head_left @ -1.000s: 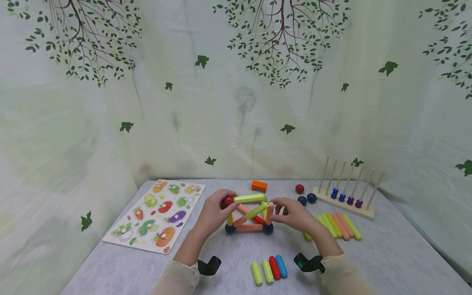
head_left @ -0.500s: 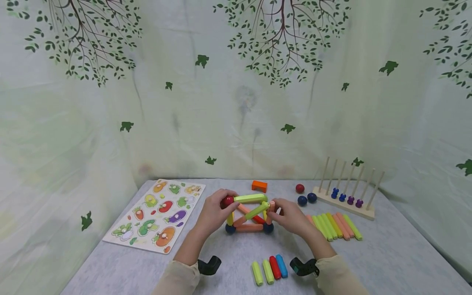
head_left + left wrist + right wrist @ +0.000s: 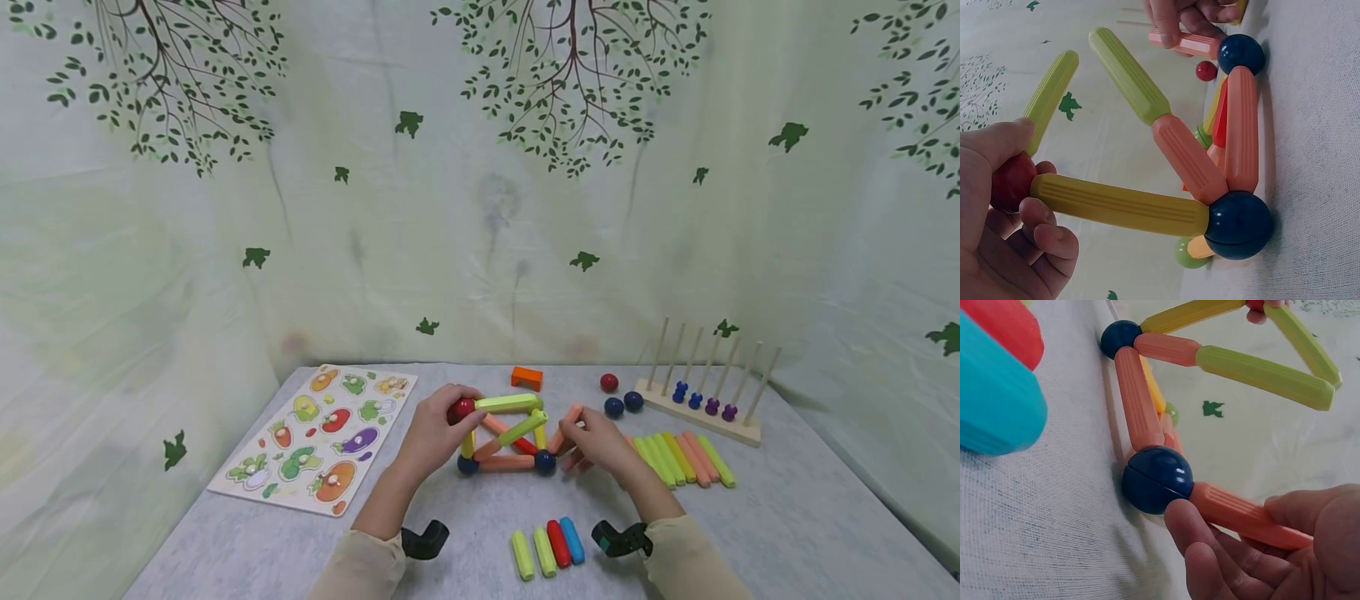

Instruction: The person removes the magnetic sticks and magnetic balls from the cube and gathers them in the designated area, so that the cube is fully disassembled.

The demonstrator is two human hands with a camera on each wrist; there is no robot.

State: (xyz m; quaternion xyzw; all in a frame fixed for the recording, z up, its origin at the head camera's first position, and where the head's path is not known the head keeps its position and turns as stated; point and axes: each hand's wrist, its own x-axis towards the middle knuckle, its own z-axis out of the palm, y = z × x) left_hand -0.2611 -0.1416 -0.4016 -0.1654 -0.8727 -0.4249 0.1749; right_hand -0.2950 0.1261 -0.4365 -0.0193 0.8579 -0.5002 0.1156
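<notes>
My left hand (image 3: 435, 429) grips a red ball (image 3: 1013, 181) at the raised left corner of a frame of magnetic sticks and balls. From that ball a lime stick (image 3: 508, 404) runs right and a yellow stick (image 3: 1119, 205) slopes down to a dark blue ball (image 3: 1239, 225) on the table. My right hand (image 3: 600, 442) pinches a salmon stick (image 3: 1235, 512) between thumb and fingers. That stick's lower end meets the front right dark blue ball (image 3: 1157, 480), and it leans outward to the right. Another lime stick (image 3: 1263, 376) extends from a salmon one, its upper end free.
Two lime sticks, a red stick (image 3: 558, 543) and a blue stick (image 3: 572, 540) lie in front. A row of sticks (image 3: 681, 460), loose balls (image 3: 613, 407) and a peg rack (image 3: 705, 412) stand right. A vegetable puzzle board (image 3: 318, 442) lies left; an orange block (image 3: 527, 378) sits behind.
My right hand has closed its fingers on the salmon stick, which has swung from nearly upright to leaning right. My left hand stays on the red ball.
</notes>
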